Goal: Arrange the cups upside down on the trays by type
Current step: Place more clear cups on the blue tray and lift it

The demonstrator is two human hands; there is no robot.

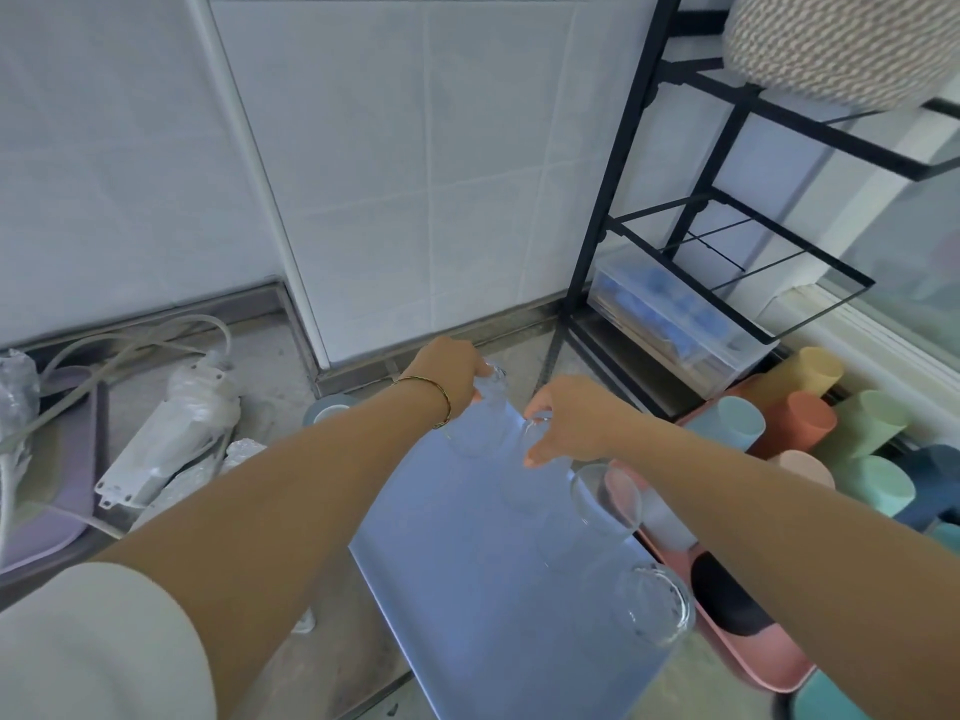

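A tall black rack is standing at the back on the right. In the middle a big blue tray is lying flat, and a pink tray is lying just beside it, holding coloured plastic cups. Clear glass cups are sitting on the blue tray. At its far end the left hand is curling its fingers round the top of the left glass, and the right hand is pinching the right glass (both are so clear that I cannot tell which way up they are). I think the person is setting these two down. To do it well, they should be lowering each one straight, mouth down, keeping a little gap, and letting go only when it is sitting flat.
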